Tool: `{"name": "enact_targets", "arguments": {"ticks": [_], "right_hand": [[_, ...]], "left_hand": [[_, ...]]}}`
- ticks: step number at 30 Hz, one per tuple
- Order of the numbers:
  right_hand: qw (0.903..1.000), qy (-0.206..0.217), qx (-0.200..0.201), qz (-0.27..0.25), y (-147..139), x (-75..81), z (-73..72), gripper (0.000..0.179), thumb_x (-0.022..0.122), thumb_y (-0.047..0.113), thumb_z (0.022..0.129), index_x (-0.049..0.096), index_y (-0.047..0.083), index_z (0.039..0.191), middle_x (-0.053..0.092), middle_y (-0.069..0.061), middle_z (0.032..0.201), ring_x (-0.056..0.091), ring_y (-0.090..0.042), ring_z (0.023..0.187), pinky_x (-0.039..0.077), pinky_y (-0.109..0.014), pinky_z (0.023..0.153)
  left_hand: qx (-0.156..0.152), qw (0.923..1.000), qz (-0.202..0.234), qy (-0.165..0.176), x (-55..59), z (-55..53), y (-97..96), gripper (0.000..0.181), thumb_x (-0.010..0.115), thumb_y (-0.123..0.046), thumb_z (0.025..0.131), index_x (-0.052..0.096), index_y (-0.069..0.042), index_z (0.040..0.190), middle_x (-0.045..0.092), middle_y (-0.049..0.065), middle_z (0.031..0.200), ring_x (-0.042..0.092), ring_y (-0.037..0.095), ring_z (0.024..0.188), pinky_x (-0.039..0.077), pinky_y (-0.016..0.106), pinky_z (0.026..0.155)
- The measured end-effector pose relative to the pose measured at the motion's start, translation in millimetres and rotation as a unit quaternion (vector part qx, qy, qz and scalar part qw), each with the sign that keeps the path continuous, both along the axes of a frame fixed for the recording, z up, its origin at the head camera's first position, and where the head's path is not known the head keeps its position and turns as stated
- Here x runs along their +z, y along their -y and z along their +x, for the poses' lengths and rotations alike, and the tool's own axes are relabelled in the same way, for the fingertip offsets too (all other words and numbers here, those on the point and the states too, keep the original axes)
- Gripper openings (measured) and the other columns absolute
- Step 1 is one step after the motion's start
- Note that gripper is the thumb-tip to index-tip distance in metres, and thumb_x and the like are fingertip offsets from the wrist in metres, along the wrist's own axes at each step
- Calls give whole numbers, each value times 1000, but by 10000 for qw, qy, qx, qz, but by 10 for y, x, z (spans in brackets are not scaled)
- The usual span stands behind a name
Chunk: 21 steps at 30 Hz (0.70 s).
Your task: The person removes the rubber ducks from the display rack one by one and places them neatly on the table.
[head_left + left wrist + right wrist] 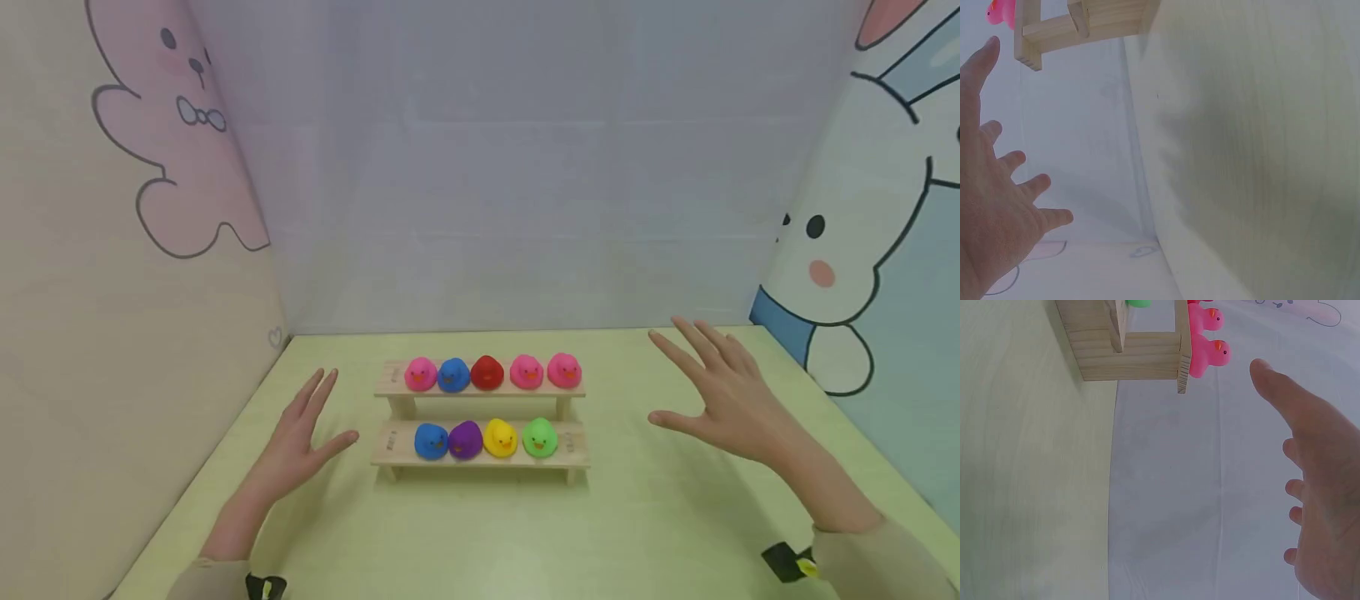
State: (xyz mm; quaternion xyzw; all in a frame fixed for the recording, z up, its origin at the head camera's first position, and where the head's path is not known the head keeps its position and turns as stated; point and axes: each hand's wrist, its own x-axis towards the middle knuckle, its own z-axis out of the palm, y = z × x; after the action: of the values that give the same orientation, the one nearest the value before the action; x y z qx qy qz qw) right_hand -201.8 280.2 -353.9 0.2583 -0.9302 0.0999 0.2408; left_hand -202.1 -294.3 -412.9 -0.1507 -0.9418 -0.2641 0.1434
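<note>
Pale table (480, 533), ducks (465, 440) between both hands (296, 450)

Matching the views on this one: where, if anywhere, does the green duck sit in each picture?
Head: the green duck is just below and right of picture centre, rightmost on the lower tier.
Left wrist: not in it.
Right wrist: only a sliver of the green duck shows, cut off by the top edge, left of centre.
Shared landmark: the wooden stand, at the top left in the left wrist view and top, left of centre, in the right.
</note>
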Motion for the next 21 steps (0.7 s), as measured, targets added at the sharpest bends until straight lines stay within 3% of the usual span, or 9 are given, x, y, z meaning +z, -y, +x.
{"name": "enact_targets", "arguments": {"ticks": [10,21], "right_hand": [[9989,102,407,-218,219,122,-138,100,83,48,80,30,26,161,30,-17,165,28,-46,147,27,-74,109],[9960,261,686,-511,364,155,-283,96,85,36,81,33,24,160,34,-17,163,32,-46,146,30,-74,109]], "left_hand": [[-43,9984,448,349,-22,68,-58,94,74,-31,93,16,-14,165,19,27,166,23,54,150,28,78,112],[-132,9937,900,662,-119,235,-219,81,70,-24,97,24,-3,160,31,28,161,45,53,139,43,69,109]]}}
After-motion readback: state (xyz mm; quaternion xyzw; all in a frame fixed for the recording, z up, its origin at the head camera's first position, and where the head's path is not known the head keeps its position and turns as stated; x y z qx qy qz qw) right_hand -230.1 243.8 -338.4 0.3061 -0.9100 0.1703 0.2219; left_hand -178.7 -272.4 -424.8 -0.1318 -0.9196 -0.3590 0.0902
